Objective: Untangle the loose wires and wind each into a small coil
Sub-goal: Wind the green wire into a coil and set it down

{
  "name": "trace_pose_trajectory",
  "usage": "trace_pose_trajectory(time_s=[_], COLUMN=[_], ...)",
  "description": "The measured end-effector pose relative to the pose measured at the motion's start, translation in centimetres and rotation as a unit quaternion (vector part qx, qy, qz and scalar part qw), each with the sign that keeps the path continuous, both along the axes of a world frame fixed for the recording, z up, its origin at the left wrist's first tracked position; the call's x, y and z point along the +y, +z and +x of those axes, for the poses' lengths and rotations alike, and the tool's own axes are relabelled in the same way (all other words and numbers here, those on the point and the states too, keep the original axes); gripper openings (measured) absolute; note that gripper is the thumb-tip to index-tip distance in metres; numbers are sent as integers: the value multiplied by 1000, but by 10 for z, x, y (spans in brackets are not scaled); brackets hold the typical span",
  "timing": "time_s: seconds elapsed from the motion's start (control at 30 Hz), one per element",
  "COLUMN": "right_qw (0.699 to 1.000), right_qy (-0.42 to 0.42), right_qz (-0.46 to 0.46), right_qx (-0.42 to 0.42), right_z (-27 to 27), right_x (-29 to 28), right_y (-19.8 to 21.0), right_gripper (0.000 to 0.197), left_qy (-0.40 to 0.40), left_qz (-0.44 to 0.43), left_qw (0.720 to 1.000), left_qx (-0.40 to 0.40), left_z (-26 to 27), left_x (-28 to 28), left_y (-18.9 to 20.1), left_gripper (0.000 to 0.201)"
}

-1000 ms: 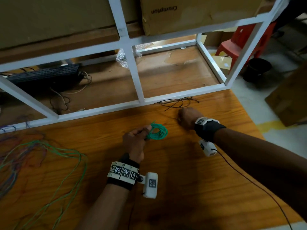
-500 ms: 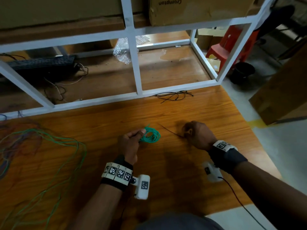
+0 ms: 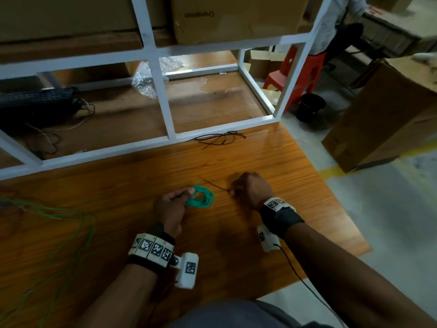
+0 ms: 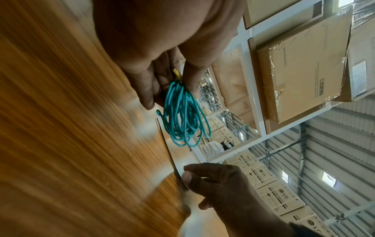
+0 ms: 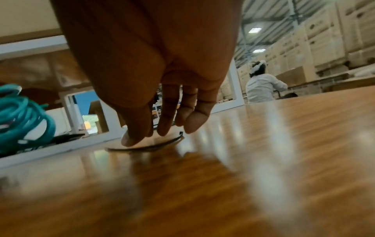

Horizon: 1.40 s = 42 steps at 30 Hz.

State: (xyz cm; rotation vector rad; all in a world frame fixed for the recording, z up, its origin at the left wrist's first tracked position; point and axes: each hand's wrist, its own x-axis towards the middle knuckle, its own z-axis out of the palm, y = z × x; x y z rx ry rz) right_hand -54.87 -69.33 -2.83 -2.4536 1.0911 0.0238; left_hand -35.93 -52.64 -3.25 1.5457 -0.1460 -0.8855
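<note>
Far left on the tabletop (image 3: 272,162) the loose wires (image 3: 59,223) lie sprawled, not yet coiled. My left hand (image 3: 171,209) pinches the green coil (image 3: 201,197) between thumb and fingers, the loops bunched and hanging free of the wood, with something yellow showing at the grip. Just right of it a thin dark tie (image 3: 216,185) runs across the tabletop to my right hand (image 3: 251,190), whose thumb and fingertips pinch its near end low against the wood. I take the step to be binding the coil. To do it well I should keep the left pinch firm so the loops do not spring apart, lift the tie clear, thread it through the centre of the coil and twist it snug near my grip. More dark ties (image 3: 220,139) lie by the white frame (image 3: 165,95). Farther right a black bucket (image 3: 311,107) stands on the floor; I cannot see what is in it
</note>
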Motion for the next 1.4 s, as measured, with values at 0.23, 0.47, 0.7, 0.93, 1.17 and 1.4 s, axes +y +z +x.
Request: trace_pose_trajectory(time_s=[0.23,0.47,0.7,0.93,1.17,1.4], right_qw=[994,948,789,929,935,914], right_qy=[16,-101,-201,-93,145,171], right_qz=[-83,203,489,192,-261,-333], right_qx=[66,-222,-312,-302,-191,-158], right_z=[-1,-7,-5,-7,2,7], right_x=[16,42,55,64,92,106], right_y=[-1,41,60,63,65,59], right_gripper=[20,14,9,9,14,24], left_qy=[-14,4,7,42,66,80], left_qz=[5,-12,-12,8,-1,-4], left_qw=[1000,1000,1000,999,997,996], left_qx=[4,11,19,26,38,40], left_z=[4,4,8,23,35,28], left_x=[8,7,11,20,27,38], left_y=[-3,3,2,0,12,19], left_gripper=[25,22,20,29,21,23])
